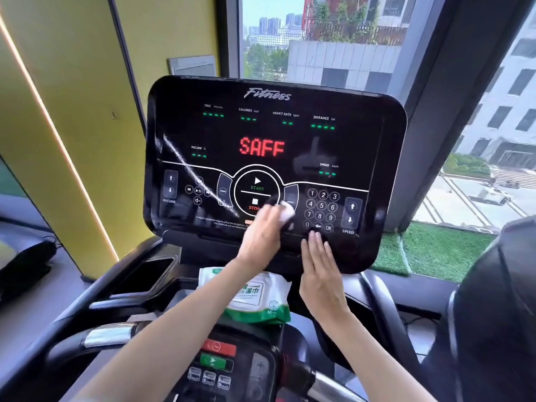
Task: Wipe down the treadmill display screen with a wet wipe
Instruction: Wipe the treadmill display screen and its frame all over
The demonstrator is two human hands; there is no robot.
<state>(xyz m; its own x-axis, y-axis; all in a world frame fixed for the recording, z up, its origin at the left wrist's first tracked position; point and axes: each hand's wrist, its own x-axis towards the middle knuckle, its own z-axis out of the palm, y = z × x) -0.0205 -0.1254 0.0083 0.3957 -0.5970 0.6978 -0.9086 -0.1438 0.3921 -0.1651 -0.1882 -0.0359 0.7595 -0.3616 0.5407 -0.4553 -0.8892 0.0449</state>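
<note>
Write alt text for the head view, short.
A person's left hand presses a white wet wipe against the lower middle of a black treadmill display screen showing "SAFF", while the right hand rests flat on the console's bottom edge. A wipes pack lies below.

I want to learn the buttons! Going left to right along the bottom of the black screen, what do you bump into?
INCLINE arrows → music buttons → START/STOP circle → left hand holding the wet wipe → number pad → SPEED arrows.
</note>
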